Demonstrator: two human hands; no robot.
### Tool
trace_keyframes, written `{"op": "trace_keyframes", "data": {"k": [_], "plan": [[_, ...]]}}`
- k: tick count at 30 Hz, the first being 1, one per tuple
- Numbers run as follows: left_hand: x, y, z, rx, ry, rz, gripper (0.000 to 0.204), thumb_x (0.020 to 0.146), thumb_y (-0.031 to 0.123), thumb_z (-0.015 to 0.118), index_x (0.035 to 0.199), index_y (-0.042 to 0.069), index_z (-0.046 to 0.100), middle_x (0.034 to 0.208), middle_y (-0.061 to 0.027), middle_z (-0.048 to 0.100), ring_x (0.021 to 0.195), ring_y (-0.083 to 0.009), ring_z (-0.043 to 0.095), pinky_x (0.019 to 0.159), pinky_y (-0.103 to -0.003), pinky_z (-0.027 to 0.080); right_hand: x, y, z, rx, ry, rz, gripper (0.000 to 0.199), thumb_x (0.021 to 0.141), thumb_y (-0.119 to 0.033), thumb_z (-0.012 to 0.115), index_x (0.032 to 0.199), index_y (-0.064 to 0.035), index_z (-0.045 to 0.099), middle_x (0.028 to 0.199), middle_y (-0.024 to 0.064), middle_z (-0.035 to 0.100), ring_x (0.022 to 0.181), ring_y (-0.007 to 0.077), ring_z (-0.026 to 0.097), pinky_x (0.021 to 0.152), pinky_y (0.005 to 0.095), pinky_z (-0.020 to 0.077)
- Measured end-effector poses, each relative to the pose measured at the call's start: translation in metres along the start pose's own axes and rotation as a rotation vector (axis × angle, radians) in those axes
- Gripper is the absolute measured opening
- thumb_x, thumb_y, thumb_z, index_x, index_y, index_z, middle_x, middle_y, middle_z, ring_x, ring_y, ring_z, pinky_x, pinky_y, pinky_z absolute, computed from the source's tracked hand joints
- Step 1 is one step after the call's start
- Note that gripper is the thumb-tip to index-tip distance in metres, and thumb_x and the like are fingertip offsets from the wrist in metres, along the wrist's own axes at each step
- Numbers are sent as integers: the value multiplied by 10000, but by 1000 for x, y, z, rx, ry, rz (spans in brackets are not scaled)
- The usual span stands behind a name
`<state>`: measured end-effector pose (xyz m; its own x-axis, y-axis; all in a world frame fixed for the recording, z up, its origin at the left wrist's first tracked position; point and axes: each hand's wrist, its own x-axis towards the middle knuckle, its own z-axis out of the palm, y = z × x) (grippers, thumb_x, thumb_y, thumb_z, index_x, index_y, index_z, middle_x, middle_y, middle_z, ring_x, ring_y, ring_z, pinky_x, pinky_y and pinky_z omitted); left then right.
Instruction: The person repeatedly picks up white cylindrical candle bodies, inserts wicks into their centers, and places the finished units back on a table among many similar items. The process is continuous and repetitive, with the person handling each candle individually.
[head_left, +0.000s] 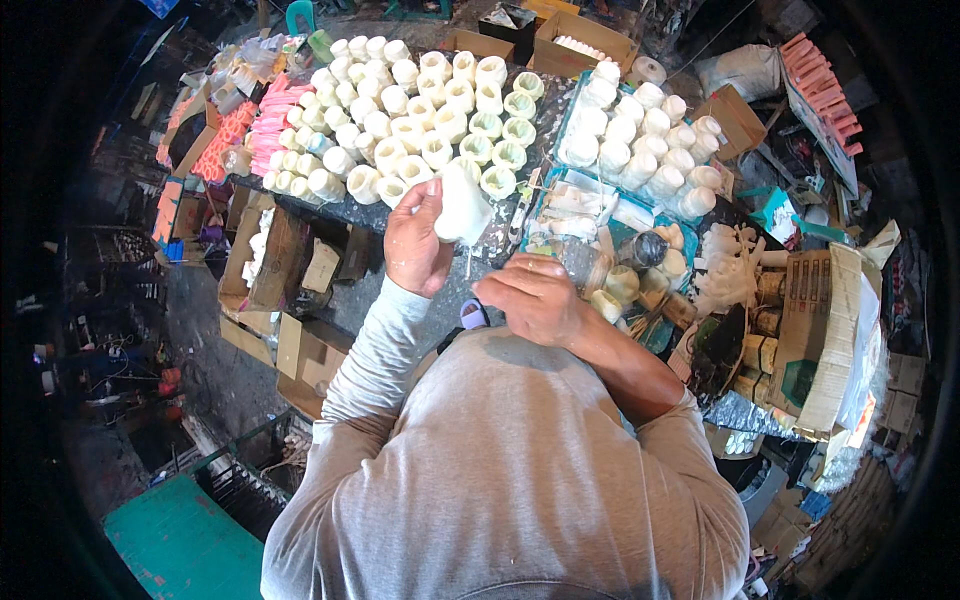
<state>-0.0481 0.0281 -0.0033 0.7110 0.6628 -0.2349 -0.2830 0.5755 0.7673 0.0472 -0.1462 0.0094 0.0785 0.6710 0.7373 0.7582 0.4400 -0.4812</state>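
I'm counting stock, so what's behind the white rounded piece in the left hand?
Past the edges of the white rounded piece, pale, hollow, round cups and dark, white-spotted tabletop show; whatever lies directly behind it is covered.

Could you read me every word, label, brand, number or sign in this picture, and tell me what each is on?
No text reads clearly enough to quote.
Cardboard box at the right: small dark print and a dark green mark, too small and blurred to read.
White piece in the left hand: no lettering visible.
Pale cups on the dark table: no lettering visible.
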Motion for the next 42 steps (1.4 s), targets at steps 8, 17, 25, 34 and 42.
{"op": "trace_keyframes", "data": {"k": [8, 17, 25, 34, 42], "plan": [[17, 0, -1, 48, 163, 317, 278, 1120, 205, 593, 1223, -47, 652, 1076, -99, 745, 928, -152, 712, 827, -303, 578, -22, -10, -25, 154, 34, 513, 139, 914, 49, 690, 1035, 21, 753, 863, 156, 746, 705, 246, 715, 663, 338, 573], [11, 29, 19, -3, -58, 161, 290, 1131, 236, 568, 1224, -30, 638, 1120, -106, 725, 1008, -180, 708, 888, -339, 582, 9, 10, -75, 84, -191, 521, 158, 998, -51, 693, 1120, -6, 782, 912, 146, 771, 768, 208, 723, 694, 337, 548], [8, 39, 49, -113, -87, 93, 324, 1120, 133, 430, 1406, -4, 500, 1281, -242, 671, 1145, -365, 692, 804, -505, 611, 26, 12, -61, 240, -128, 718, 155, 1010, -68, 693, 1156, -20, 710, 838, 148, 741, 698, 268, 716, 646, 332, 551], [-37, 19, 52, 214, -79, 175, 281, 1103, 186, 538, 1324, 13, 549, 1246, -192, 691, 1082, -336, 722, 857, -470, 621, 14, 20, -4, -371, 129, 356, 175, 896, -14, 730, 1052, -13, 651, 712, 137, 668, 647, 321, 719, 595, 418, 573], [-64, 7, 38, -34, -139, 80, 276, 1135, 238, 516, 1223, -3, 618, 1263, -182, 700, 1098, -317, 731, 935, -474, 608, 6, 57, -15, 454, 459, 1070, 91, 1023, -17, 656, 1068, -76, 604, 822, -22, 621, 673, 50, 484, 608, 250, 451]]}}
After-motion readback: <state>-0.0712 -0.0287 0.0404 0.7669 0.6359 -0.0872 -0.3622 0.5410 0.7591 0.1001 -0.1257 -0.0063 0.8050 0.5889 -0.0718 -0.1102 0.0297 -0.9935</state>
